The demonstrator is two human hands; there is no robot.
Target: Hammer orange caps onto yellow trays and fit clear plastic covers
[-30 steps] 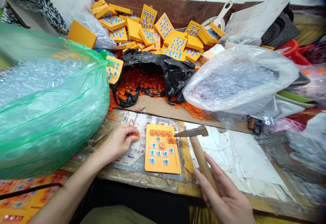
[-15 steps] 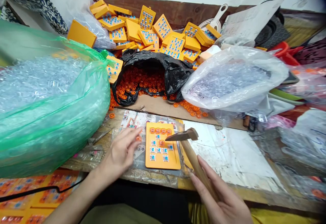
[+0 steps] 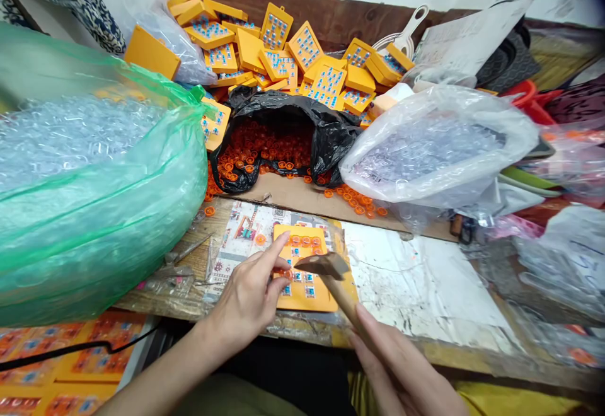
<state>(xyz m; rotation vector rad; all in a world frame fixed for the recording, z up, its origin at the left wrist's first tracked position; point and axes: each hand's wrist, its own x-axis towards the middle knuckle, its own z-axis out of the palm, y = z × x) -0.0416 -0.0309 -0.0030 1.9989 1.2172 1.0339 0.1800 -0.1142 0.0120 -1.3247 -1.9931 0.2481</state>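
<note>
My left hand (image 3: 253,290) is at the left side of a yellow panel (image 3: 302,302), thumb and fingers pinched on a small orange cap (image 3: 285,273) above the panel. Blue-and-clear switches (image 3: 309,291) are set in the panel, and several orange caps (image 3: 305,241) line its top row. My right hand (image 3: 397,365) is wrapped around the wooden handle of a hammer (image 3: 347,302). The hammer's dark head (image 3: 324,265) is over the panel's right half and hides part of it. One loose orange cap (image 3: 260,239) lies on the printed paper left of the panel.
Behind the panel, a black bag (image 3: 331,145) spills orange caps onto cardboard (image 3: 278,190). A green bag (image 3: 142,214) of clear pieces stands left, a white bag (image 3: 425,186) right. Yellow panels (image 3: 328,85) are heaped at the back. More panels (image 3: 89,353) lie lower left.
My left hand has moved right, from beside the panel to over its left edge. The hammer head has shifted slightly left and down. A loose orange cap now shows on the paper.
</note>
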